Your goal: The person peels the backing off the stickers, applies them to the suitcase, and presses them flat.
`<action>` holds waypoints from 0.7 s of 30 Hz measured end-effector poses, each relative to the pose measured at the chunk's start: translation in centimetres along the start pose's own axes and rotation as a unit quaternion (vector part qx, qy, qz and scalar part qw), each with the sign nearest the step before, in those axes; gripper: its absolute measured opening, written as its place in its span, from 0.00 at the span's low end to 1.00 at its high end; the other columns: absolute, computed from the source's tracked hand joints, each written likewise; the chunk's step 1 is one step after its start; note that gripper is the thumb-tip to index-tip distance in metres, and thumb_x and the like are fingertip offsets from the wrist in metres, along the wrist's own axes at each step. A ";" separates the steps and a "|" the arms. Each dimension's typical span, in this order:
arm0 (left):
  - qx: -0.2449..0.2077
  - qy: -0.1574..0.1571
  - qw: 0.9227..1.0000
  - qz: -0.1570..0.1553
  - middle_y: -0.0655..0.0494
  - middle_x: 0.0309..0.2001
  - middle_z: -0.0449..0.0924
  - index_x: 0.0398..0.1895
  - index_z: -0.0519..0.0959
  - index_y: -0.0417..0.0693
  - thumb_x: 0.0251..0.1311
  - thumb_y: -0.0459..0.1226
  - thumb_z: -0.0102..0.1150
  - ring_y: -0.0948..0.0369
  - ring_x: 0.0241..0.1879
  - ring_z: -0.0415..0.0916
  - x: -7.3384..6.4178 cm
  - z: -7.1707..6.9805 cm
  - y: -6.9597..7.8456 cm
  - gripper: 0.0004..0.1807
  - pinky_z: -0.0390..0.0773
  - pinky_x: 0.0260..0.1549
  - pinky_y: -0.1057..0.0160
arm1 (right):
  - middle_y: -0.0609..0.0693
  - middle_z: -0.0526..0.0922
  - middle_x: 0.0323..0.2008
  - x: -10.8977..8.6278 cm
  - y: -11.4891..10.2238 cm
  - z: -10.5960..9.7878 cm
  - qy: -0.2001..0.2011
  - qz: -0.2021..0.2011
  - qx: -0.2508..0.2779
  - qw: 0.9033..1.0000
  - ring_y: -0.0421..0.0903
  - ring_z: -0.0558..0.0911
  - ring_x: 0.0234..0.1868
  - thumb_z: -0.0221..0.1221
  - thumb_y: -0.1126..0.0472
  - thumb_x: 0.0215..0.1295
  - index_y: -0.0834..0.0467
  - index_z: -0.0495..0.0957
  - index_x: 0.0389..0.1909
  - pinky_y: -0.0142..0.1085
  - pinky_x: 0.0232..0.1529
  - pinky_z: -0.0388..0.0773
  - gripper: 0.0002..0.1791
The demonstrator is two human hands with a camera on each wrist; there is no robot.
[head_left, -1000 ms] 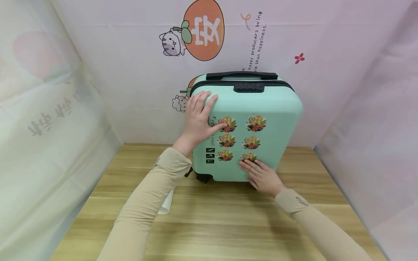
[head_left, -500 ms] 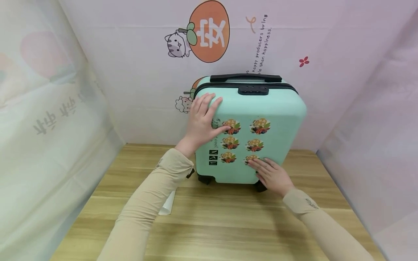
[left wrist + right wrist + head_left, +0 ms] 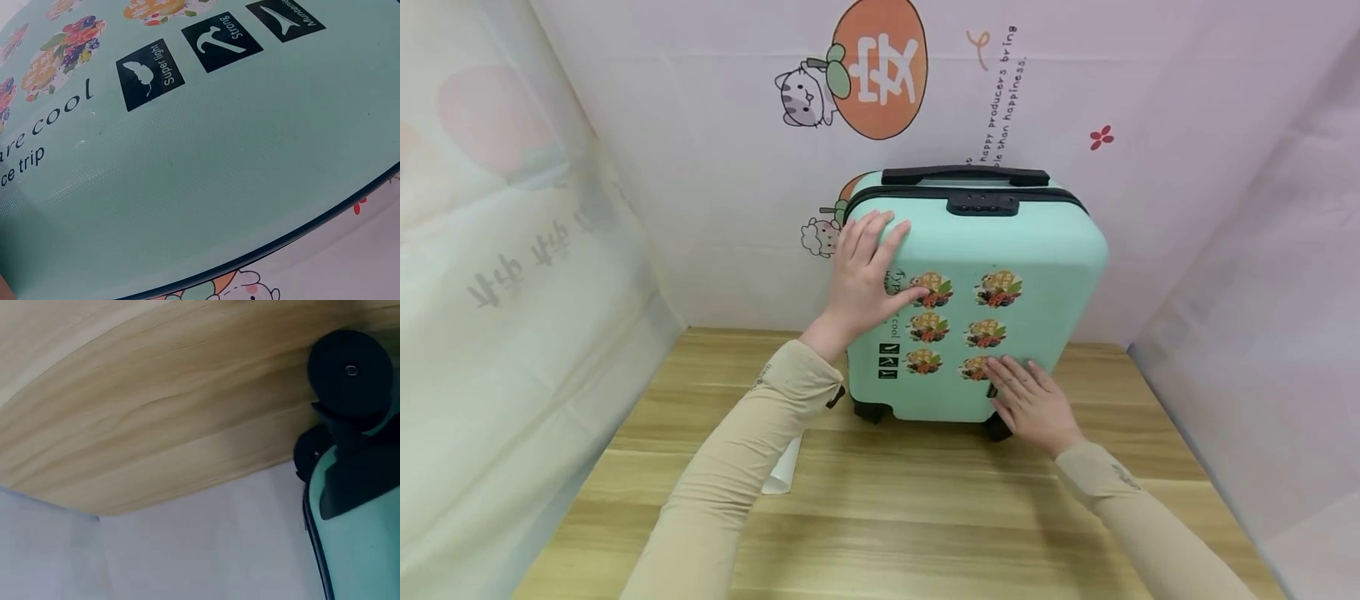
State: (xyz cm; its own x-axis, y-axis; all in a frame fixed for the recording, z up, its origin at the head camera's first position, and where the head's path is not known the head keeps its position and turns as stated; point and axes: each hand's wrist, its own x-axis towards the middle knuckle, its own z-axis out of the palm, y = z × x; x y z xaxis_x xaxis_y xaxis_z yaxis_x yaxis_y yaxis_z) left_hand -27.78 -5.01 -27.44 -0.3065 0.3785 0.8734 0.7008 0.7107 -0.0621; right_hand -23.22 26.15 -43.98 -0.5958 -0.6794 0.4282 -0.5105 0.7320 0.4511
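Observation:
A mint-green suitcase [image 3: 1060, 250] stands upright with its front towards me, with several round fruit stickers in two columns. My left hand [image 3: 863, 279] rests on its upper left, fingers spread and thumb over the top left sticker [image 3: 934, 291]. Low on the right, my right hand [image 3: 1036, 408] lies with straight fingers on the shell, fingertips at the edge of the bottom right sticker [image 3: 973, 368]. A dark label peeks out beneath that hand. The left wrist view shows the shell with printed black squares [image 3: 150, 75]; the right wrist view shows black wheels [image 3: 350, 374] at the suitcase's corner.
The suitcase stands on a wood-grain table [image 3: 880, 517] near the printed back cloth [image 3: 722, 208]. A piece of white paper [image 3: 782, 468] lies beside the left forearm. Cloth walls close in both sides. A black carry handle [image 3: 966, 173] and a combination lock [image 3: 982, 204] top the suitcase.
My right hand has slid to the right across the shell, uncovering more of the bottom right sticker. My left hand stays in place on the suitcase; the whole view has shifted slightly.

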 end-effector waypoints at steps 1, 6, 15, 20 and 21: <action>0.000 0.003 1.000 0.001 0.43 0.63 0.65 0.63 0.67 0.43 0.44 0.58 0.69 0.47 0.66 0.58 0.0 0.1 0.0 0.46 0.50 0.69 0.44 | 0.40 0.22 0.73 0.1 -0.1 0.1 0.002 -0.011 0.004 1.000 0.39 0.26 0.73 0.22 0.44 0.76 0.47 0.23 0.72 0.39 0.75 0.30 0.31; 0.004 0.005 1.000 0.005 0.43 0.63 0.65 0.63 0.67 0.43 0.44 0.58 0.69 0.47 0.65 0.58 0.0 0.3 0.0 0.46 0.51 0.69 0.44 | 0.41 0.27 0.75 0.4 -0.3 0.4 0.003 -0.075 -0.010 0.997 0.40 0.30 0.75 0.36 0.46 0.74 0.49 0.29 0.74 0.41 0.75 0.37 0.36; 0.000 -0.009 1.000 0.005 0.43 0.64 0.64 0.64 0.66 0.43 0.45 0.58 0.69 0.48 0.66 0.57 -0.1 -0.1 0.1 0.46 0.48 0.70 0.45 | 0.41 0.31 0.75 0.0 2.4 0.1 0.042 -0.122 -0.036 0.991 0.39 0.34 0.75 0.17 0.48 0.76 0.48 0.33 0.75 0.39 0.75 0.42 0.29; 0.002 -0.013 1.000 0.005 0.43 0.64 0.64 0.64 0.66 0.43 0.45 0.58 0.68 0.47 0.66 0.57 0.0 -0.3 0.0 0.46 0.48 0.70 0.46 | 0.40 0.32 0.75 -0.5 3.7 -0.5 0.040 -0.126 -0.060 0.989 0.39 0.35 0.75 0.16 0.47 0.76 0.48 0.33 0.75 0.39 0.75 0.44 0.29; 0.003 -0.014 1.000 0.003 0.43 0.64 0.64 0.64 0.66 0.43 0.45 0.58 0.68 0.47 0.66 0.57 0.0 -0.3 0.0 0.46 0.48 0.70 0.46 | 0.40 0.32 0.75 -0.5 3.8 -0.6 0.040 -0.127 -0.066 0.989 0.39 0.35 0.75 0.16 0.48 0.76 0.48 0.33 0.75 0.39 0.74 0.45 0.29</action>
State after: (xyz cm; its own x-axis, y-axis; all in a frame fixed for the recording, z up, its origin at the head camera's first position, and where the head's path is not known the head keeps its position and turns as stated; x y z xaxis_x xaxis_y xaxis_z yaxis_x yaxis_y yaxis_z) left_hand -27.60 -5.14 -27.32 -0.3197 0.3998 0.8591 0.6993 0.7113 -0.0707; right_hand -24.48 29.30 -42.00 -0.4057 -0.8461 0.3458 -0.5490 0.5281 0.6479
